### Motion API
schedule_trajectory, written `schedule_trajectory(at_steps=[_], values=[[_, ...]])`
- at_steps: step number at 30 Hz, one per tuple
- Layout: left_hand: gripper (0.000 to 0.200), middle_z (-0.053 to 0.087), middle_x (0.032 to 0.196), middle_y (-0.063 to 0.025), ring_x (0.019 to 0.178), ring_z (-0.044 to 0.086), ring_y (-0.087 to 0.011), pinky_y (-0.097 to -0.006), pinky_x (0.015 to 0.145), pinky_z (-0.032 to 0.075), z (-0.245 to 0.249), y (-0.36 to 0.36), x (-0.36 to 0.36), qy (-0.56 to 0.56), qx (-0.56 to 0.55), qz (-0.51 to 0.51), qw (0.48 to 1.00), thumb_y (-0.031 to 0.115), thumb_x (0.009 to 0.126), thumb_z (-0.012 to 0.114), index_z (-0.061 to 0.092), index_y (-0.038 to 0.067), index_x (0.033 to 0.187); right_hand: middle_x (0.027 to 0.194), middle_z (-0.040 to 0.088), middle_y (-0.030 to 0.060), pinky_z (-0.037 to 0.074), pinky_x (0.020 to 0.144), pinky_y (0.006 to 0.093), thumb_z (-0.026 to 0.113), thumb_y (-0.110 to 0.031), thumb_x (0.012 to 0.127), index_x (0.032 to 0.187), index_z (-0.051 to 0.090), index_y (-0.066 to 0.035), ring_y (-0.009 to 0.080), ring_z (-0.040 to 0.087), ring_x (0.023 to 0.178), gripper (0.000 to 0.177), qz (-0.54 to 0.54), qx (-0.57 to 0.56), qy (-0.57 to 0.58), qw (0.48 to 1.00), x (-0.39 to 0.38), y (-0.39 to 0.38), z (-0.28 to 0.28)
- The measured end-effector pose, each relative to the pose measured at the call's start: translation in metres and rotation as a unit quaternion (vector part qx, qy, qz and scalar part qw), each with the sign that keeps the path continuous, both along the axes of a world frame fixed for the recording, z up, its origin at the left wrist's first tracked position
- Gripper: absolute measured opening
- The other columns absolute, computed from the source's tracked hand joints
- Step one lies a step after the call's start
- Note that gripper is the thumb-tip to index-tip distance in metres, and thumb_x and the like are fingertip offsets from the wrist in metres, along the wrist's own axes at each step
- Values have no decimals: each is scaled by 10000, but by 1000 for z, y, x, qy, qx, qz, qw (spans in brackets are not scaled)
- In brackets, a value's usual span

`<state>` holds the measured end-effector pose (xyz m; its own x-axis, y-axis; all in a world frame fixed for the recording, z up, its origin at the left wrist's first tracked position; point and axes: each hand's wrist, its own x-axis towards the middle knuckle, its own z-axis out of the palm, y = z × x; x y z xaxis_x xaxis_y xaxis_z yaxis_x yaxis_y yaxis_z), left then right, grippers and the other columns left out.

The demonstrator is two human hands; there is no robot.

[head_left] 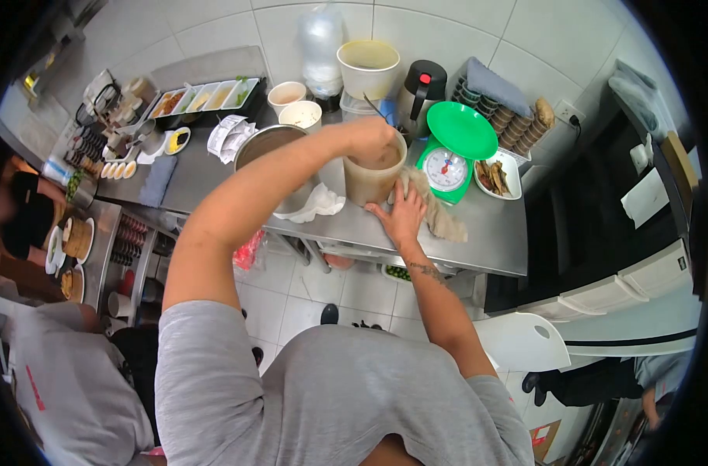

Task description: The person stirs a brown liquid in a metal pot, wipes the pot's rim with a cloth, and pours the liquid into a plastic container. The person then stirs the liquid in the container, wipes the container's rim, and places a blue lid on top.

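Note:
My left hand (372,138) is closed over the mouth of a tall beige plastic container (369,182) of brown liquid, which stands on the steel counter (486,241). A thin dark utensil handle (372,105) sticks out above the fist, and its lower end is hidden. My right hand (401,218) lies flat with fingers spread on a crumpled beige cloth (443,220), just right of the container's base.
Left of the container are a metal pot (270,142) and white paper (317,203). A green scale (455,147), a plate of food (495,175), a thermos (422,85), a white bucket (367,66) and cups (301,115) surround it. Another person (24,213) is at the left. A white stool (525,342) stands at my right.

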<state>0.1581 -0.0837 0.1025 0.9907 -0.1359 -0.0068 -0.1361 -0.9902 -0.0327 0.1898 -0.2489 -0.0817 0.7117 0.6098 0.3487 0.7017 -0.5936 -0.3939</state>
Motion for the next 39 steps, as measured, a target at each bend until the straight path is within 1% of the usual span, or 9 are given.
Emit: schedule_trajectory(at_steps=[5,8,12,17,21,24,29,31,39], values=[[209,618,746,-206,741,614,-362,-424,648,491,8,21,-6,-8,73,87,993,74,666,602,647,30,865,1365,308,178,198,1007,478,650,-656,598,1372,311,-171,352,291,1239,974,2,6,20,1000,0,1,1],[209,625,773,-199,756,616,-356,-431,658,488,-7,9,6,-30,-2,28,999,67,687,598,640,46,891,1367,307,175,190,1005,491,670,-627,606,1374,306,-174,358,284,1245,963,10,4,28,1000,1,-2,2],[117,612,756,-210,753,608,-367,-435,652,476,4,3,15,-16,-20,10,1000,42,718,567,596,20,828,1319,373,185,269,997,432,678,-358,729,1316,404,-143,352,364,1197,683,61,83,73,992,12,-17,2],[267,609,788,-185,776,604,-369,-440,657,464,3,1,24,-31,-100,17,994,19,725,557,508,38,987,1120,566,157,383,928,319,561,-69,821,1191,528,-44,288,524,1051,372,112,274,238,925,39,-45,11],[338,580,852,-177,826,590,-360,-436,679,466,7,-10,26,-33,-161,37,986,-9,717,554,468,44,1039,1067,595,111,399,908,301,517,-50,861,1167,525,15,220,538,1049,313,50,415,382,824,44,-54,29],[334,531,900,-182,843,572,-360,-429,691,476,6,-31,17,-271,-69,39,959,-23,706,550,472,33,1026,1094,575,109,420,896,307,499,-38,878,1187,502,23,197,534,1052,315,42,511,505,694,48,-63,40],[260,473,1014,-224,861,567,-363,-451,686,486,-53,-123,7,-186,-140,67,970,84,750,563,532,-6,992,1070,565,120,462,855,309,502,-33,881,1204,463,12,177,567,964,328,111,640,569,504,24,-75,80],[238,510,971,-201,844,584,-354,-453,653,488,-87,-149,12,-225,-239,100,939,121,764,570,542,6,971,1033,573,108,465,818,288,497,-35,886,1151,479,8,155,570,906,269,94,625,551,545,26,-76,70],[155,582,885,-169,735,604,-346,-452,617,483,-109,-157,-11,-207,-272,119,932,184,814,553,551,42,876,867,566,30,425,680,240,545,-138,891,970,549,-10,98,527,769,150,33,505,436,744,36,-83,35]])
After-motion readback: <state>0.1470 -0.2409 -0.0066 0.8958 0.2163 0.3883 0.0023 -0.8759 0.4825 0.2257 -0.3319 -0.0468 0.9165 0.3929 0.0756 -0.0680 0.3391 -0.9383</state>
